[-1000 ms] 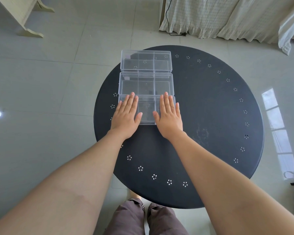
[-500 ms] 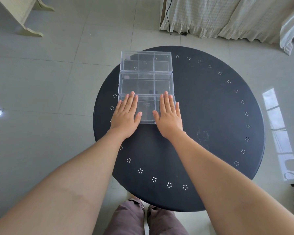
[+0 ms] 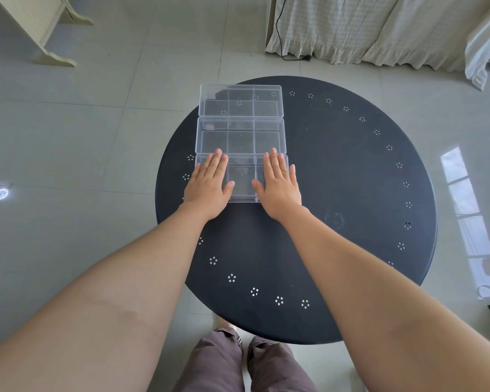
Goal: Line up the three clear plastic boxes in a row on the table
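Note:
Three clear plastic boxes with inner dividers stand edge to edge in a line running away from me on the left half of the round black table [image 3: 351, 193]. The far box [image 3: 240, 101] reaches the table's back rim, the middle box [image 3: 240, 135] touches it, and the near box [image 3: 242, 179] touches the middle one. My left hand [image 3: 208, 188] lies flat, palm down, on the near box's left end. My right hand [image 3: 279, 185] lies flat on its right end. Both hands have straight fingers that grip nothing and hide the box's two end compartments.
The table's right half and near part show only bare black top with small flower-shaped holes [image 3: 254, 291] around the rim. Grey floor tiles surround it. A pale wooden frame [image 3: 40, 29] stands far left, a white curtain [image 3: 379, 26] at the back, my knees [image 3: 246, 363] below.
Both hands and all three boxes keep the same arrangement; only the view shifts very slightly.

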